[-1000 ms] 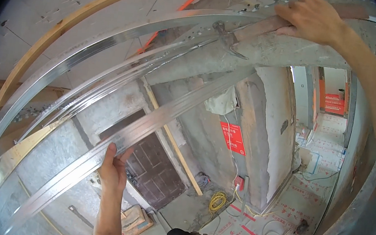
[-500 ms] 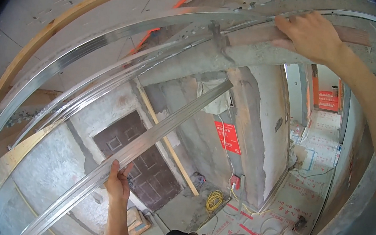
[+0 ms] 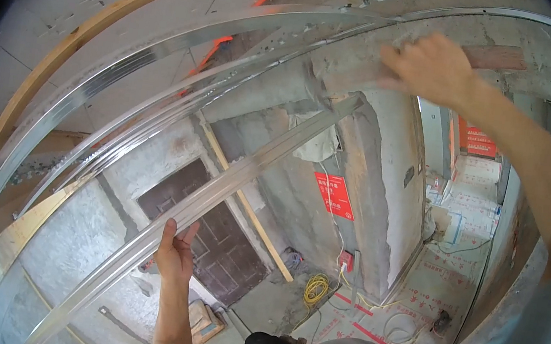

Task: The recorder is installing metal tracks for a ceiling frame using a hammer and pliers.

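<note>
My right hand [image 3: 431,71], a little blurred, is closed around the wooden handle of a hammer [image 3: 499,57] beside the concrete overhead. The hammer's head, left of the fist, is smeared by motion. Lower and to the left, my left hand [image 3: 176,253] grips a long, thin metal channel [image 3: 255,166] from below, thumb on its near side. This channel slants from the lower left up toward the beam, its far end near the hammer's head. Above it, other shiny metal channels [image 3: 133,66] run along the ceiling, bent by the lens.
A wooden batten [image 3: 73,41] and orange conduit [image 3: 215,49] are overhead. Below stand a dark panelled door [image 3: 222,262] and a leaning wooden strip [image 3: 243,202]. A coiled yellow cable [image 3: 315,291] and loose cords lie on the covered floor. Rightward, a passage [image 3: 462,231] leads away.
My right hand has swung the hammer slightly left and down, with blur. The channel in my left hand has shifted, its far end moving up and right.
</note>
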`<state>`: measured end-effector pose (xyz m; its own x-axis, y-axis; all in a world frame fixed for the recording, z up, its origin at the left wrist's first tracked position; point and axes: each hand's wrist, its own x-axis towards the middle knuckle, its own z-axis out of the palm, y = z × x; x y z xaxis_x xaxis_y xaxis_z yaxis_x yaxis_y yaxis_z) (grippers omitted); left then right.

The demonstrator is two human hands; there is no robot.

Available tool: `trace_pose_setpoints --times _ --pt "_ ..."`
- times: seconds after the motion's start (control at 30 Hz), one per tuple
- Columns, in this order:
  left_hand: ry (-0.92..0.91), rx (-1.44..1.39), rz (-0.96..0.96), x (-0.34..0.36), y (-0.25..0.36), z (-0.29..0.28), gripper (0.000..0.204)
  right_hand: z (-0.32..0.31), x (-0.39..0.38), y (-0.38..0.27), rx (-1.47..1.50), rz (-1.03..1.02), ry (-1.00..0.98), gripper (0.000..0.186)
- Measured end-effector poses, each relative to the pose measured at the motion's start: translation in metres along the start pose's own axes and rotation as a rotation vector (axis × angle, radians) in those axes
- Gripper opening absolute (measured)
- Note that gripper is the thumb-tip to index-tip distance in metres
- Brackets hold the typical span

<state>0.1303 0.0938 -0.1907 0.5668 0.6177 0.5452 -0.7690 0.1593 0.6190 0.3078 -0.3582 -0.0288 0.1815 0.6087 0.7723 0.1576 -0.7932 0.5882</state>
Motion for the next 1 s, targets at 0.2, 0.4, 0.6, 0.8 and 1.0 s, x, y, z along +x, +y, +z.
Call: trace_pose_setpoints --times 0.2,0.4,0.6,0.8,1.0 --pt "-0.103 0.000 0.093 0.015 0.031 0.054 0.024 0.035 -0.055 -0.045 0.553 0.441 -0.132 0.046" --pt "-0.326 -0.023 0.163 0.017 0.065 0.127 0.024 0.123 -0.013 -0.143 1.721 1.123 0.184 0.050" --pt "-0.425 -0.010 0.168 0.025 0.088 0.147 0.015 0.097 0.089 -0.138 2.800 1.519 0.783 0.038" --pt "-0.402 0.045 0.199 0.014 0.111 0.169 0.012 0.102 0.118 -0.116 3.064 1.427 1.133 0.023" --pt "-0.303 0.079 0.268 -0.002 0.117 0.202 0.013 0.110 0.119 -0.101 3.019 1.354 1.124 0.016"
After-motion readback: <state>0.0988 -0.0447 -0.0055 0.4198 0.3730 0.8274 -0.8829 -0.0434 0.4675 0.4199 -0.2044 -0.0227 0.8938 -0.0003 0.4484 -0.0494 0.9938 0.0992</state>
